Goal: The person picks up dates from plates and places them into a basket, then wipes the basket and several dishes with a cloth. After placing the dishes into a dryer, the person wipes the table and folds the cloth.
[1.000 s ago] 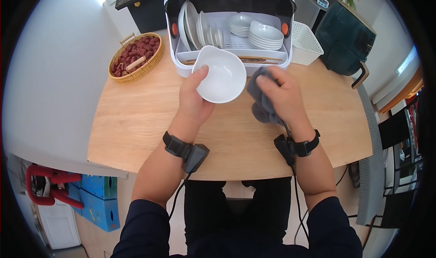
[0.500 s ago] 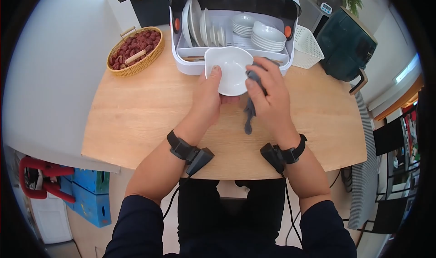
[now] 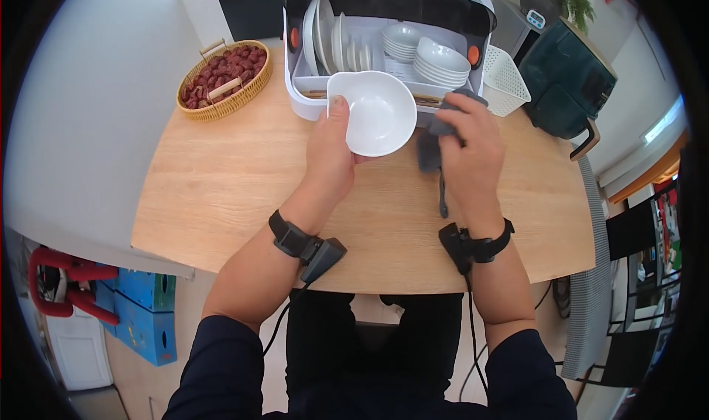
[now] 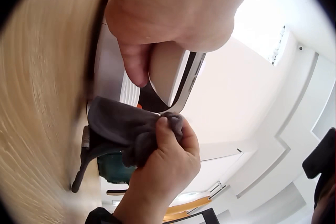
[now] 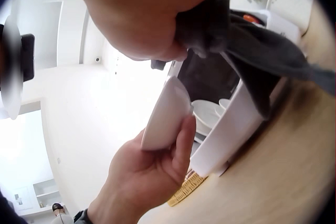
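Observation:
My left hand (image 3: 330,150) holds a white bowl (image 3: 380,115) by its left side, thumb over the rim and fingers underneath. The bowl is tilted, its inside facing up toward me, above the table in front of the dish box. To its right, my right hand (image 3: 473,154) grips a dark grey cloth (image 3: 430,150), which hangs down from the fingers. A gap separates cloth and bowl. In the left wrist view the cloth (image 4: 121,127) is bunched between thumb and fingers. The right wrist view shows the bowl's outside (image 5: 165,116) resting against the left fingers.
Behind the bowl stands a white dish box (image 3: 310,108) with its lid up, holding upright plates (image 3: 323,36), stacked bowls (image 3: 443,62) and chopsticks. A wicker basket of dark red fruit (image 3: 229,76) sits left; a white perforated basket (image 3: 506,84) and a dark green air fryer (image 3: 565,80) stand right.
The right hand brought the cloth left to the bowl's rim, then drew it back to the right. The bowl shifted slightly right and its tilt changed, still in the left hand.

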`<state>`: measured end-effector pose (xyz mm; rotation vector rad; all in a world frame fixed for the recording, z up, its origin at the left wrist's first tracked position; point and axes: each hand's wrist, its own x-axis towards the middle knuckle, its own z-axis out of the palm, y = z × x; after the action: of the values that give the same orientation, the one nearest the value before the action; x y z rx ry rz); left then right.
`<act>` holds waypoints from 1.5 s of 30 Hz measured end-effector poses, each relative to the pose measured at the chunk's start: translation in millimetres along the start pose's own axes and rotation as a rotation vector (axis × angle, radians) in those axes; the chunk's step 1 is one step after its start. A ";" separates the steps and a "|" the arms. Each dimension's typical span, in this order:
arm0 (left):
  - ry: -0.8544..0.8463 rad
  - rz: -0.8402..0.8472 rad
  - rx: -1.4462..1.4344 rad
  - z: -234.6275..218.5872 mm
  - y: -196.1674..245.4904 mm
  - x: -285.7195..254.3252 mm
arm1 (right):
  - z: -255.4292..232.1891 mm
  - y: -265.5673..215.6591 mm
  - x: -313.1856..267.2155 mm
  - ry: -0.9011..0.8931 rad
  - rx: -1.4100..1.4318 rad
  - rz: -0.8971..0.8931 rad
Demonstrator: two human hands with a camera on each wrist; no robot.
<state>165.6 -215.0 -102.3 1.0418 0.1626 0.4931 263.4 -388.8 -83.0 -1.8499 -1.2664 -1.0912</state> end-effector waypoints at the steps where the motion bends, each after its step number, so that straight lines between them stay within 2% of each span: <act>1: 0.002 0.002 -0.004 -1.3 -1.7 0.6 | 0.1 2.2 -0.9 0.029 0.328 0.269; 2: -0.020 0.003 0.006 -2.4 -3.5 1.6 | 0.1 3.4 -1.2 0.058 0.655 0.540; 3: -0.043 0.001 0.018 -2.7 -4.8 2.2 | -8.3 -3.5 1.1 -0.087 0.789 0.794; 4: -0.046 -0.002 0.021 -1.6 -6.1 1.8 | -7.2 -6.9 1.6 -0.084 0.788 0.797; 6: -0.030 0.050 -0.032 1.8 -9.0 0.4 | -1.4 -16.8 3.0 -0.159 0.997 0.916; 7: -0.033 0.049 -0.029 2.2 -11.1 -0.6 | 6.9 -19.9 0.0 -0.160 0.902 0.793; 8: -0.063 0.075 -0.021 1.9 -14.4 -1.7 | 9.7 -17.9 -3.2 -0.155 0.900 0.795; 10: -0.102 0.094 -0.013 0.4 -19.9 0.2 | 9.9 -13.6 -7.9 -0.234 0.711 0.779; 12: -0.126 0.404 0.423 0.9 -17.6 2.6 | 0.1 -6.2 -0.9 -0.230 0.637 0.798; 13: -0.130 0.405 0.420 2.0 -12.7 0.2 | -3.3 -3.2 2.1 -0.231 0.570 0.809; 14: -0.077 0.336 0.505 1.9 -6.3 -5.4 | -3.3 -2.6 0.0 -0.232 0.567 0.810; 15: -0.023 0.267 0.592 2.8 -0.3 -9.2 | -1.8 -3.3 -2.7 -0.205 0.473 0.694; 16: -0.022 0.268 0.594 1.1 -0.3 -8.0 | -0.6 -5.5 -2.9 -0.177 0.381 0.576; 17: 0.018 0.249 0.622 -1.6 -1.3 -6.0 | -2.0 -10.3 -2.6 -0.175 0.385 0.576; 19: 0.060 0.227 0.654 -7.1 -0.8 -2.0 | -8.9 -27.0 5.1 -0.114 0.596 0.646; 20: 0.027 0.038 0.502 -9.7 0.9 1.2 | -6.7 -27.3 5.5 -0.112 0.599 0.644; 21: -0.006 -0.146 0.345 -11.4 1.3 3.8 | -3.7 -26.2 6.0 -0.035 0.536 0.358; 22: -0.005 -0.144 0.349 -9.7 -4.6 4.1 | -2.2 -26.0 6.7 0.042 0.464 0.076; 23: -0.032 -0.228 0.118 -5.3 -14.9 3.9 | -3.6 -29.2 8.2 0.047 0.464 0.077; 24: -0.060 -0.312 -0.112 -3.0 -23.0 3.8 | -7.2 -34.8 9.9 -0.023 0.419 -0.019; 25: -0.097 -0.382 -0.220 -3.1 -26.9 4.1 | -9.6 -37.4 10.0 -0.092 0.371 -0.111; 26: -0.103 -0.387 -0.212 -6.6 -31.3 5.0 | -9.1 -35.2 10.1 -0.085 0.366 -0.103; 28: -0.220 -0.620 -0.283 -13.8 -32.7 4.3 | -6.4 -28.1 11.4 -0.028 0.220 -0.266; 29: -0.222 -0.632 -0.278 -19.1 -31.0 4.3 | -6.3 -25.0 12.3 -0.028 0.216 -0.254; 31: -0.492 -0.689 -0.150 -17.7 -18.4 0.5 | -11.1 -20.8 12.5 0.044 0.382 -0.120; 32: -0.492 -0.703 -0.145 -18.1 -20.5 -0.8 | -13.7 -23.0 10.7 0.045 0.381 -0.105; 34: -0.622 -0.786 -0.336 -19.5 -24.2 -0.6 | -16.9 -26.6 10.0 -0.141 1.204 0.667; 35: -0.622 -0.794 -0.325 -21.7 -28.3 -0.3 | -14.9 -26.5 6.3 -0.128 1.208 0.672; 37: -0.628 -0.847 -0.624 -25.5 -34.3 1.9 | 0.4 -23.2 -3.5 -0.196 1.411 0.766; 38: -0.631 -0.838 -0.606 -24.1 -33.4 2.1 | 7.8 -21.2 -4.0 -0.237 1.515 0.802; 39: -0.660 -0.718 -0.635 -21.5 -33.4 0.0 | 10.2 -22.1 -4.9 -0.204 1.430 0.696; 40: -0.687 -0.602 -0.666 -20.1 -34.2 -1.7 | 11.9 -24.9 -4.8 -0.197 1.438 0.685; 42: -0.711 -0.548 -0.666 -23.5 -42.2 1.6 | 12.0 -29.0 -4.7 0.025 0.927 0.315; 43: -0.734 -0.497 -0.675 -22.2 -43.6 3.3 | 8.8 -28.4 -1.7 0.070 0.798 0.150; 44: -0.736 -0.498 -0.672 -21.9 -45.9 1.7 | 2.5 -28.0 0.2 0.074 0.796 0.150; 45: -0.369 -0.573 -0.508 -0.1 -25.4 -9.0 | -5.7 -27.7 1.3 -0.045 0.639 -0.009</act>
<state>165.7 -229.5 -125.0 0.5327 -0.0009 -0.1807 236.0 -383.8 -77.9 -1.3835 -1.4379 -0.5497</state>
